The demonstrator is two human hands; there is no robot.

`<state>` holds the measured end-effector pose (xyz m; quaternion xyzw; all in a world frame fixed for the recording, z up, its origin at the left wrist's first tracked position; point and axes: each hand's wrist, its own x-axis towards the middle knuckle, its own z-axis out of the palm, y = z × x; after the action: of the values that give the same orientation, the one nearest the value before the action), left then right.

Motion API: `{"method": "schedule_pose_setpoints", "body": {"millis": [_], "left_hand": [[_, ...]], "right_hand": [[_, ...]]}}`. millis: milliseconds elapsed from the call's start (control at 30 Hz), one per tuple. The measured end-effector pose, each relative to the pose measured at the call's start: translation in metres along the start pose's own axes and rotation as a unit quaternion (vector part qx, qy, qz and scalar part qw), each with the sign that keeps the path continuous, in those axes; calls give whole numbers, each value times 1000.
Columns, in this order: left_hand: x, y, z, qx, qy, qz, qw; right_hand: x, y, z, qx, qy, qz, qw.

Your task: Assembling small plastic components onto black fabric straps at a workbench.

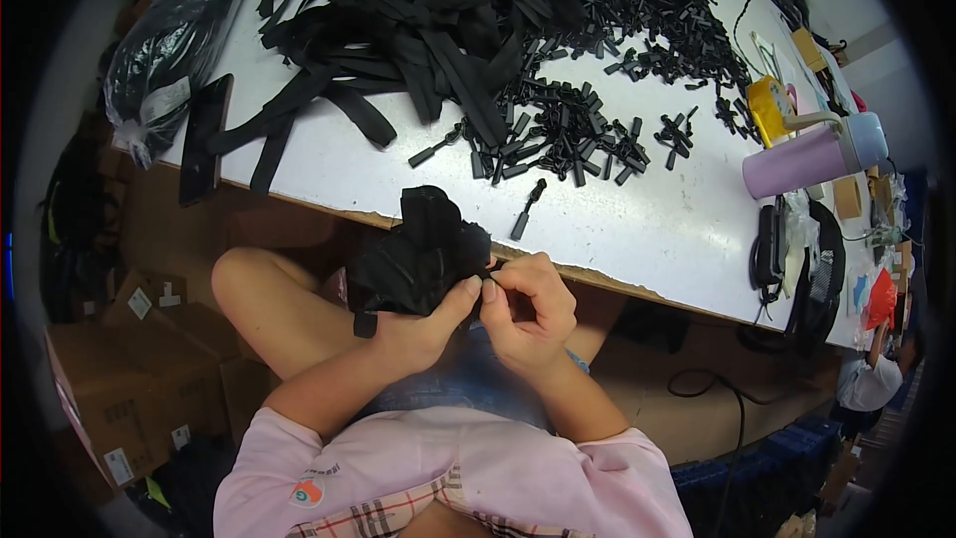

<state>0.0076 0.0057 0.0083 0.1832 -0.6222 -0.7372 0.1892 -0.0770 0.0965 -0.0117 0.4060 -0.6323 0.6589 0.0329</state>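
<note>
The left hand (423, 324) is gripping a bunch of black straps (418, 254) just under the near edge of the white surface (637, 214). The right hand (528, 304) is pinching a strap end beside it. Small black clips (568, 134) are lying far back, near a purple bottle (812, 159).

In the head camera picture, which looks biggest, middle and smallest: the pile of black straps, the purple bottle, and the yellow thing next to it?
Largest to smallest, as they look in the head view:
1. Pile of black straps, spread across much of the table.
2. Purple bottle, lying on its side.
3. Yellow thing, partly hidden, so its true size is unsure.
</note>
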Motion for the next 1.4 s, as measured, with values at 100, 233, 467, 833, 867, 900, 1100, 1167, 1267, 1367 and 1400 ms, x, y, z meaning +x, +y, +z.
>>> {"method": "schedule_pose_setpoints", "body": {"millis": [100, 233, 467, 833, 867, 900, 1100, 1167, 1267, 1367, 1400], "left_hand": [[0, 3, 0, -5, 4, -8, 1000], [-1, 9, -2, 15, 10, -21, 1000], [5, 4, -16, 112, -39, 35, 992], [5, 3, -10, 27, -2, -13, 1000], [5, 4, -9, 29, 14, -1, 999], [6, 6, -10, 5, 45, -26, 999], [18, 3, -18, -43, 31, -101, 993], [15, -6, -16, -25, -3, -91, 996], [15, -8, -14, 42, -53, -32, 997], [15, 0, -16, 39, -99, -74, 992], [12, 4, -17, 9, -71, -102, 992]], "right_hand": [[-1, 0, -2, 38, -14, 51, 998], [-2, 6, -9, 92, -86, 95, 988], [-1, -2, -10, 243, -120, 234, 934], [15, -2, -15, 237, -160, 277, 917], [15, -1, -17, 236, -160, 277, 918], [16, 1, -19, 170, -270, 218, 922], [19, -16, -11, -36, -157, 36, 986], [26, -20, -5, -37, -145, 22, 989], [30, -12, -7, -80, -168, -28, 982], [25, -6, -13, -32, -195, -12, 980], [20, -7, -18, 42, -192, 90, 976]]}}
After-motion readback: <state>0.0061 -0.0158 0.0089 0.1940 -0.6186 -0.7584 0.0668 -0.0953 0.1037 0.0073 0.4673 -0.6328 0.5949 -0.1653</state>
